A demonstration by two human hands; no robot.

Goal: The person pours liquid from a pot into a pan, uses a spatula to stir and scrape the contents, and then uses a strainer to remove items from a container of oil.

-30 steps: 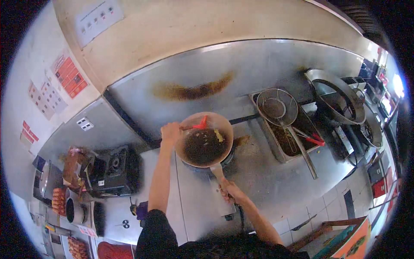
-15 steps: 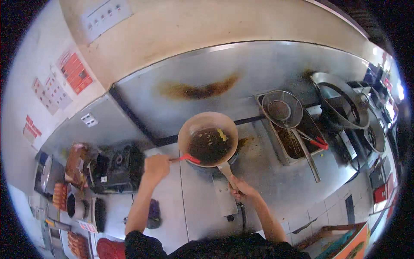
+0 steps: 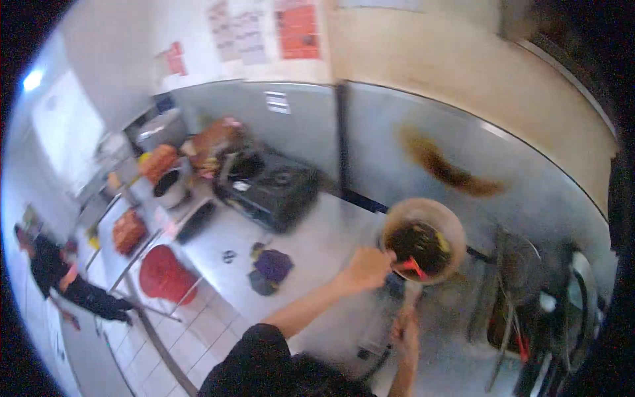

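Observation:
The pan [image 3: 455, 231] has a pale inner wall and a dark bottom, with a small yellowish piece lying inside. My right hand [image 3: 405, 329] is closed round its long handle, below the pan. At the pan's near left rim, my left hand [image 3: 369, 269] is closed on a pair of tongs [image 3: 411, 267], whose red tips reach over the pan's inside. Blur hides whether the tips touch anything in it.
Left along the counter are a black portable stove [image 3: 281, 192], a purple cloth-like bundle [image 3: 272, 264] and a grey pot [image 3: 170, 187]. A red tub [image 3: 165, 272] stands below. A strainer [image 3: 519, 264] lies at right. Another person [image 3: 59, 268] is at far left.
The view has swung left, so the pan now appears farther right and the other person comes into sight. Both hands keep their holds; the tongs' tips have moved farther over the pan.

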